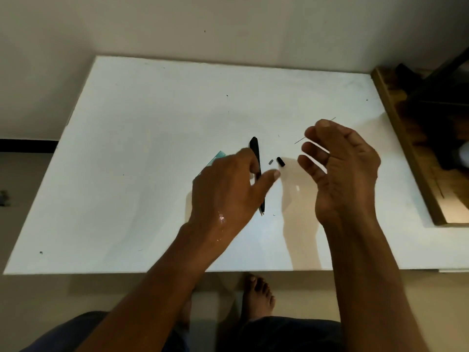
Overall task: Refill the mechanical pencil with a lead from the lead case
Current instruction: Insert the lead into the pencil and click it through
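A black mechanical pencil (255,154) lies on the white table (142,138), tip toward me. My left hand (228,191) hovers over its middle with fingers spread, holding nothing; whether it touches the pencil I cannot tell. My right hand (340,168) is raised to the right and pinches a thin lead (299,141) between thumb and forefinger. The lead sticks out on both sides of the fingers. A teal lead case (217,157) peeks out from behind my left hand. A black pencil cap (280,161) and a small grey eraser (270,162) lie between the hands.
A wooden shelf or frame (406,148) with dark objects borders the table's right edge. The wall stands behind the table. My bare foot (258,295) and knees show below the front edge. Tiny lead bits (274,215) dot the surface.
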